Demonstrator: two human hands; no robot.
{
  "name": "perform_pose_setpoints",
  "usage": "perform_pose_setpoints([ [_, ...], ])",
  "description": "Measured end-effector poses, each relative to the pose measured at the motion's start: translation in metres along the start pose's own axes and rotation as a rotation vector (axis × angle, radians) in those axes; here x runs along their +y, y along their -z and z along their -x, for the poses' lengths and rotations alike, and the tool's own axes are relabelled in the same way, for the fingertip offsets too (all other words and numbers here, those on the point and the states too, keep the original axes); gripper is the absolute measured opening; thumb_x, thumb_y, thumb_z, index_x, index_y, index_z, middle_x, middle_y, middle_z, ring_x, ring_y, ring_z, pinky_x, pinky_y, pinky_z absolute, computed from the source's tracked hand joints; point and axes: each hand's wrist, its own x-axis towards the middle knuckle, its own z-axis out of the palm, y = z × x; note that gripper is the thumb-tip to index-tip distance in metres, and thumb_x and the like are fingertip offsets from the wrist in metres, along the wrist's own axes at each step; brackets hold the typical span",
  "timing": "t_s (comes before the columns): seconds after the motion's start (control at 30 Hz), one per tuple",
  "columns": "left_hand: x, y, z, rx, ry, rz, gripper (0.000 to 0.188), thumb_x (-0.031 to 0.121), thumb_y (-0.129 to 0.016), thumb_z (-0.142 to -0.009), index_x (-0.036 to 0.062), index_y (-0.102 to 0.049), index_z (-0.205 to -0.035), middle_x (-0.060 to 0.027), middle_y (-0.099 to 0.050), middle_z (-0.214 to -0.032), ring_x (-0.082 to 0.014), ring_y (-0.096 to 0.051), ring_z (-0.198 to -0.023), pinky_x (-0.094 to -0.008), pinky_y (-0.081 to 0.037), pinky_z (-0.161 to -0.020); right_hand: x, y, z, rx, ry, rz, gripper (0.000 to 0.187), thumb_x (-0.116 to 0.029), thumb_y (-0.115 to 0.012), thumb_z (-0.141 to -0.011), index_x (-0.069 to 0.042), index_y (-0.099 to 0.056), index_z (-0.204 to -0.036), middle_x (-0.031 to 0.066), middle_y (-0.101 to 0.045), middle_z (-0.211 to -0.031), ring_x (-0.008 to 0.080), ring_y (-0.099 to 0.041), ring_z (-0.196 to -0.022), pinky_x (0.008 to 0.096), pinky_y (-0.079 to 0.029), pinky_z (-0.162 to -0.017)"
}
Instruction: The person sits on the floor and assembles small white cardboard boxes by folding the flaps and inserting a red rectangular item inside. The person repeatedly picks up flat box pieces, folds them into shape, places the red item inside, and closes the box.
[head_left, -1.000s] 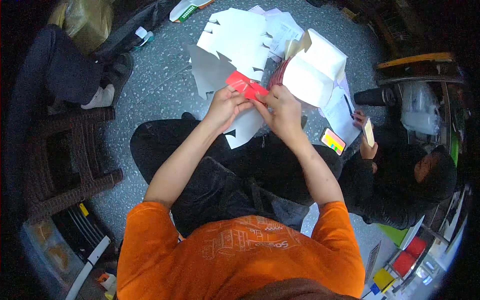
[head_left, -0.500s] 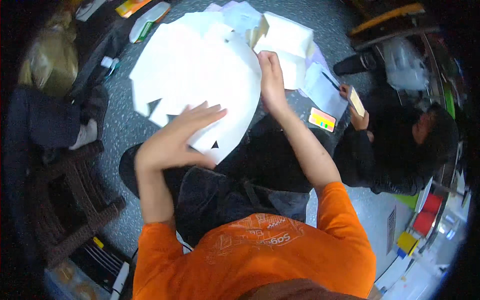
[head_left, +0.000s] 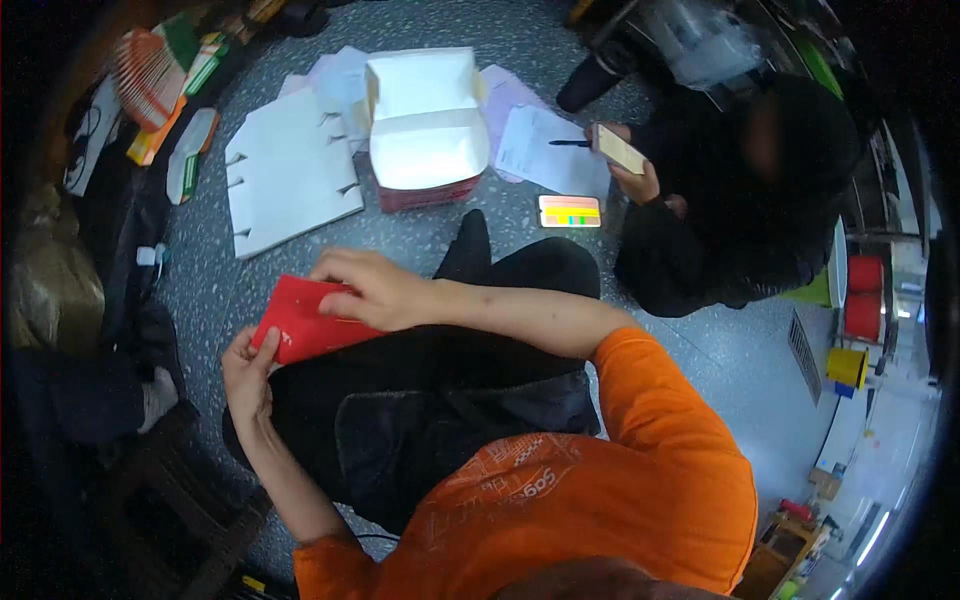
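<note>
A red piece of cardboard (head_left: 305, 318) with small pale printing lies tilted over my left knee. My left hand (head_left: 250, 378) grips its left end, thumb on the red face and fingers mostly hidden behind. My right hand (head_left: 372, 290) holds its upper right part, thumb across the face and fingers curled over the far edge. Beyond them, a stack of flat white cardboard blanks (head_left: 285, 180) with slots and notches lies on the floor. Beside that stands a stack of open cardboard boxes (head_left: 430, 150), white inside and red outside.
At the right, a person in black (head_left: 720, 215) holds a phone-like device (head_left: 620, 150) and a pen (head_left: 570, 143) over papers (head_left: 540, 150). A lit phone (head_left: 569, 211) lies on the speckled floor. Packages (head_left: 190, 160) are at the far left; a dark woven stool (head_left: 150, 490) is near left.
Both hands were on a large white cardboard sheet; now they grip a smaller red piece nearer my left knee. The view has shifted, and the blank and box stacks show fully.
</note>
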Motion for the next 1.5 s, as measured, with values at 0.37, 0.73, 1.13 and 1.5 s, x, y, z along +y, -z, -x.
perform_pose_setpoints([
  [0.37, -0.001, -0.058, 0.012, 0.006, -0.060, 0.017, 0.017, -0.001, -0.065, -0.098, 0.0042, -0.055, -0.112, -0.0034, -0.065, -0.090, -0.0070, -0.061, -0.076, -0.0227, -0.049, -0.065, -0.019, -0.002, 0.015, -0.158, 0.212, 0.251, 0.021, -0.026, -0.063, -0.098, -0.007, -0.069, -0.105, 0.0137, -0.057, -0.117, 0.0345, -0.053, -0.109, 0.0456, -0.045, -0.091],
  [0.73, 0.008, -0.089, 0.032, 0.252, -0.516, -0.553, 0.021, -0.001, -0.064, -0.097, -0.0014, -0.054, -0.116, -0.0123, -0.058, -0.102, -0.0191, -0.057, -0.091, -0.0326, -0.048, -0.086, 0.012, -0.020, 0.024, -0.013, 0.052, 0.301, 0.020, -0.019, -0.063, -0.098, -0.001, -0.060, -0.107, 0.0202, -0.054, -0.118, 0.0444, -0.059, -0.104, 0.0515, -0.053, -0.084],
  [1.13, 0.011, -0.152, 0.040, 0.467, -0.807, -0.742, 0.079, 0.020, -0.091, -0.074, 0.0049, -0.050, -0.139, -0.0270, -0.031, -0.153, -0.0457, -0.036, -0.141, -0.0558, -0.033, -0.116, 0.016, 0.001, 0.007, 0.235, -0.232, -0.096, 0.024, -0.017, -0.057, -0.104, 0.004, -0.064, -0.116, 0.0220, -0.073, -0.095, 0.0331, -0.073, -0.089, 0.0413, -0.055, -0.079],
  [1.5, -0.013, -0.137, 0.042, 0.312, -0.912, -0.817, 0.082, 0.028, -0.100, -0.053, 0.0063, -0.056, -0.119, -0.0257, -0.044, -0.130, -0.0461, -0.051, -0.120, -0.0538, -0.045, -0.102, 0.011, 0.004, -0.001, -0.013, -0.169, -0.014, 0.054, -0.050, -0.059, -0.101, 0.000, -0.076, -0.110, 0.0274, -0.073, -0.097, 0.0373, -0.072, -0.091, 0.0423, -0.056, -0.079],
])
